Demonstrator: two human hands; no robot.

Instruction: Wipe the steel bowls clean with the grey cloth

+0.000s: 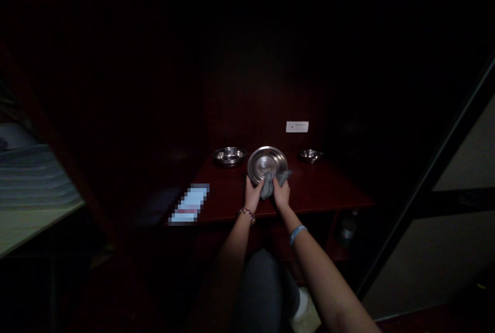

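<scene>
A round stainless steel plate [266, 160] is held up over a dark red tabletop [320, 188], tilted so that one broad face points toward me. My left hand [253, 192] grips its lower left edge, thumb on the near face. A grey cloth [267, 188] is bunched against the plate's lower part and hangs below it. Closed around this cloth at the lower right edge is my right hand [281, 192]. Some fingers of both hands are hidden behind the plate and cloth.
Shiny metal dishes [229, 155] stand on the tabletop to the left, and a small metal bowl [310, 155] to the right. A white socket panel [297, 127] is on the back wall. Below, a bottle [348, 230] stands on a shelf. A blurred-out pale rectangle [189, 204] lies front left.
</scene>
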